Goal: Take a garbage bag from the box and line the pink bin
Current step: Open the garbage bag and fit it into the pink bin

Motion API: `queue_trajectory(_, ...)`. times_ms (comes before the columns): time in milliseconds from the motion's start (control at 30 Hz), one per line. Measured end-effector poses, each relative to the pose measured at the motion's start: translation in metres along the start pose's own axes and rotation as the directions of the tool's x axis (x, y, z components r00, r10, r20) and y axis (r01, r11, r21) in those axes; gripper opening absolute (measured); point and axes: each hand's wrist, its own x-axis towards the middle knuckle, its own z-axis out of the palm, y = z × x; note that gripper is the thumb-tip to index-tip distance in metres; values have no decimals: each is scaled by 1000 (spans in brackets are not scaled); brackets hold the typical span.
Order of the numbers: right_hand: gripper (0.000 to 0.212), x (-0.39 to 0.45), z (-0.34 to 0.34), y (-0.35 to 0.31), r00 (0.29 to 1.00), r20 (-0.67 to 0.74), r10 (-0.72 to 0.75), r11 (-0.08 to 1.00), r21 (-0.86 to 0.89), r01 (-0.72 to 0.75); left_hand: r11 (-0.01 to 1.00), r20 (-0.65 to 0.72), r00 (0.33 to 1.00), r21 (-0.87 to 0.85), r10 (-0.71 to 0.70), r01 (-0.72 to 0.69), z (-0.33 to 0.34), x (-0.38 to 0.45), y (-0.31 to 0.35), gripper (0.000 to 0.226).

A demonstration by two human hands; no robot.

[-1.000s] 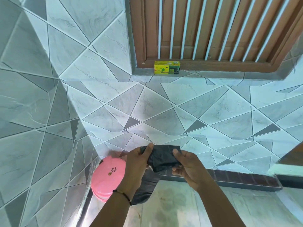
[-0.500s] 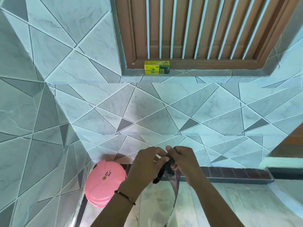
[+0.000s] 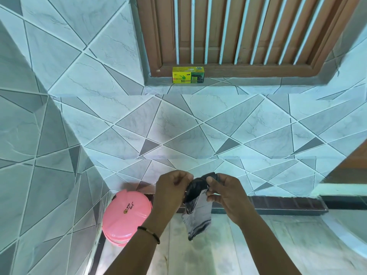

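Note:
A black garbage bag (image 3: 195,213) hangs between my two hands, still folded narrow, its lower end dangling over the floor. My left hand (image 3: 172,190) pinches its top edge from the left; my right hand (image 3: 224,192) grips the bunched top from the right. The pink bin (image 3: 126,214) stands on the floor in the wall corner, down and left of my hands, with its pink lid closed. The yellow-green bag box (image 3: 188,75) sits up on the window ledge, far above both hands.
Tiled walls (image 3: 178,126) meet in a corner at the left. A brown wooden window (image 3: 248,30) with white bars rises above the ledge. A dark tile skirting (image 3: 288,203) runs along the wall's foot; pale floor (image 3: 238,251) spreads below.
The bag has gone from a wad held between the hands to a narrow strip hanging down. My hands moved closer together, then slightly apart at its top.

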Motion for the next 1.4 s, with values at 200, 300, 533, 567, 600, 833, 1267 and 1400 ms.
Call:
queue_trajectory(200,15,2,4,-2,1000,0,5,1000,5,-5,964,224,973,245,52,-108,2,-5,4,12)
queue_trajectory(300,24,1,7,-4,1000,-18,13,990,-142,-15,969,192,979,224,61,-105,2,-4,4,16)
queue_trajectory(533,30,6,3,0,988,-157,5,980,-196,-36,996,79,994,-36,-78,81,5,-1,0,8)
queue_trajectory(567,26,6,1,-1,981,-193,1,988,-152,-31,992,64,992,-68,-105,109,5,0,0,9)
queue_trajectory(600,23,6,-1,-2,973,-232,-4,996,-93,-18,988,39,991,-90,-126,129,4,0,1,9)
queue_trajectory(833,3,12,-11,-8,864,-486,-131,989,-3,149,895,304,900,410,-312,172,0,-4,1,17)
queue_trajectory(1267,8,7,1,-15,952,-275,-132,986,-131,99,879,228,968,435,101,-194,25,0,0,16)
queue_trajectory(1400,9,7,-1,-16,983,-147,-113,960,-270,70,971,142,989,233,29,-62,20,7,3,12)
